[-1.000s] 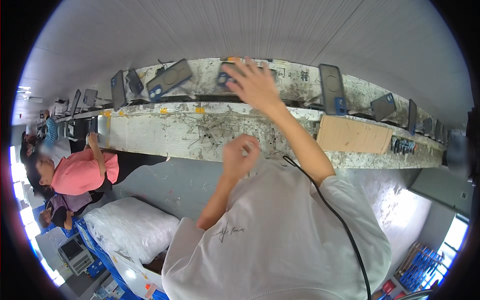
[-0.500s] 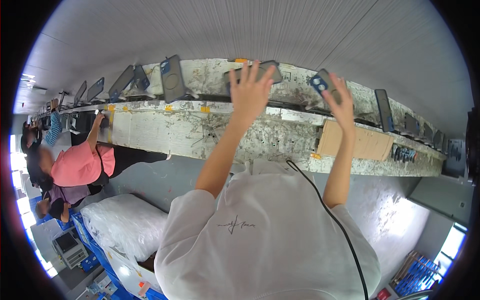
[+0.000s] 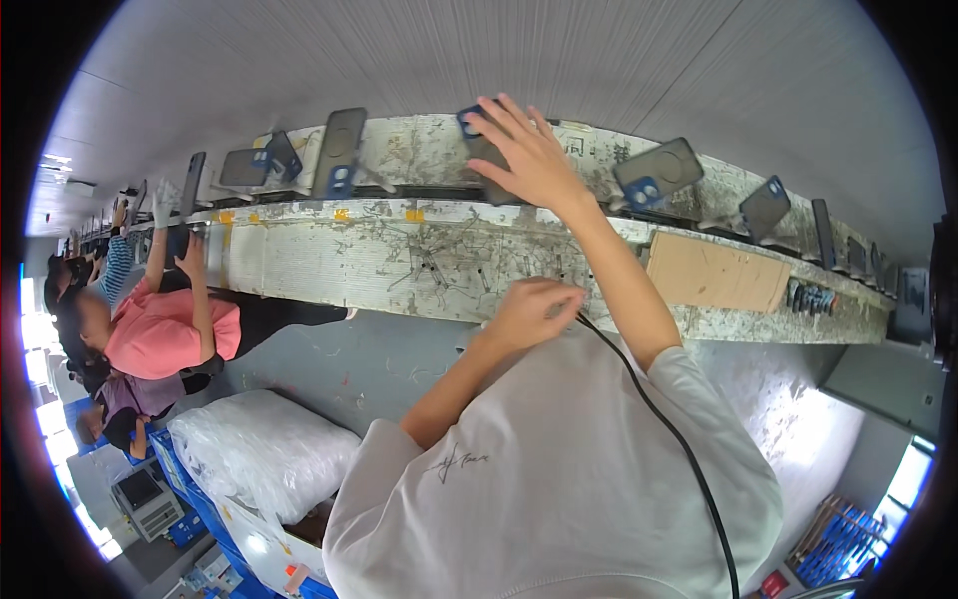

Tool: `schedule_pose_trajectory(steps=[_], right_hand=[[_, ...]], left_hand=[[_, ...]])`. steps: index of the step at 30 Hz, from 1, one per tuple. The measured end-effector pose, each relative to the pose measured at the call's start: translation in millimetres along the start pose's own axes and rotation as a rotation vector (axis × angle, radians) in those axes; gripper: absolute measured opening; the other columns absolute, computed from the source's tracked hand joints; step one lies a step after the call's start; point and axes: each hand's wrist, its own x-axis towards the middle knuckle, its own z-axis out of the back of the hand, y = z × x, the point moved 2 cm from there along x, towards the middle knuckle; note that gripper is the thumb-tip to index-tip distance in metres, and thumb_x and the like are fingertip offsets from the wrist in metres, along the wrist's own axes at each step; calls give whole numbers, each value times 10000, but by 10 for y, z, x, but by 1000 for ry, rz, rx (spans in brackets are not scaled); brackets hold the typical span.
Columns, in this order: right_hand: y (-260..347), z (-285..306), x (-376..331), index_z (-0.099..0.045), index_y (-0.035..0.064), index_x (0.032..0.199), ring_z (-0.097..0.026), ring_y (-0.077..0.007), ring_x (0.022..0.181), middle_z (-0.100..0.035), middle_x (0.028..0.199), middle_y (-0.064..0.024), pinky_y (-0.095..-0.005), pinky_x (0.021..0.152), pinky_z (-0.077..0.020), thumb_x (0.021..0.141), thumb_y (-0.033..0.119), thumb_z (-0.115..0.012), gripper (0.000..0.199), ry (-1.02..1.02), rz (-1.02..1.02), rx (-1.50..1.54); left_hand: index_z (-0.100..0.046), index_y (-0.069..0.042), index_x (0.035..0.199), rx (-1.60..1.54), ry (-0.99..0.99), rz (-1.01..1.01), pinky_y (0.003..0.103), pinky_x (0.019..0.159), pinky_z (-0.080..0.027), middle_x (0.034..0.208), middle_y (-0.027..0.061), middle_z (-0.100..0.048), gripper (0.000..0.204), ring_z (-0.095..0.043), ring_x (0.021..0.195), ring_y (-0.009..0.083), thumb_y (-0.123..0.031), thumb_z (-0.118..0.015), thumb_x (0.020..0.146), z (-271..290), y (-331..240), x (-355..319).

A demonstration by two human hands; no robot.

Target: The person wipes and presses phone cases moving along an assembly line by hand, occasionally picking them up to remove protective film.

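Grey-and-blue phone case (image 3: 483,152) shows beneath a spread right hand (image 3: 529,157); the left hand (image 3: 536,311) (fingers pressed together) hovers near the bench (image 3: 319,255).

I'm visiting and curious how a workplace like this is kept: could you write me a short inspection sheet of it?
Surface: white bench, worn and dark-scuffed, with yellow tape near its far edge.
Job's things: dark phone case under the right hand; similar ones spaced along the line on both sides.
Clutter: flat tan board on the bench; small dark items in a row beside it.
Hands: right hand spread over the case, grip unclear; left hand curled near the chest, contents unclear.
Cables: black cord running down the white shirt.
Surroundings: co-worker in pink to the left; clear plastic bundle behind.
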Motion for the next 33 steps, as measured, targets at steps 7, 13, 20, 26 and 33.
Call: schedule_pose_trajectory(steps=[7,13,20,26,33], right_hand=[[-632,177,-591,-427,137,1719,-272,-347,1710,-347,1825,-122,-693,1333,-270,1139,612,-496,753,146,-268,-186],[-1107,667,-1221,-389,162,1760,-201,-338,1737,-317,1854,-97,-685,1362,-152,1132,632,-516,795,121,-444,-161],[-1257,1273,-1526,-424,137,1745,-187,-354,1742,-382,1827,-106,-652,1376,-9,1130,525,-592,746,-276,-606,-2],[-99,757,-435,-644,116,1566,-366,-395,1668,-527,1723,-118,-639,1349,-262,1049,311,-761,565,-105,-118,395],[-3,-233,22,-598,296,1630,-480,-419,1582,-608,1639,-106,-633,1307,-338,1093,549,-651,596,27,-35,-104]], left_hand=[[-766,-32,1291,559,-575,-136,436,1042,-563,1323,160,-780,317,-735,1261,342,-35,-775,974,1792,274,407],[-478,-25,1672,984,-341,-118,647,1344,-237,1737,288,-434,939,-300,1671,498,-599,-757,983,1584,693,1361],[-458,-17,1686,867,-173,-7,686,1365,-101,1809,285,-312,1029,-164,1715,494,-789,-576,1016,464,515,1793],[-528,18,1614,217,-216,-272,675,1357,-190,1722,339,-406,775,-261,1657,543,-359,-790,990,-160,286,977],[-824,-21,1117,-11,79,214,413,937,-613,1097,146,-832,155,-793,1034,339,-112,-755,1013,162,547,-235]])
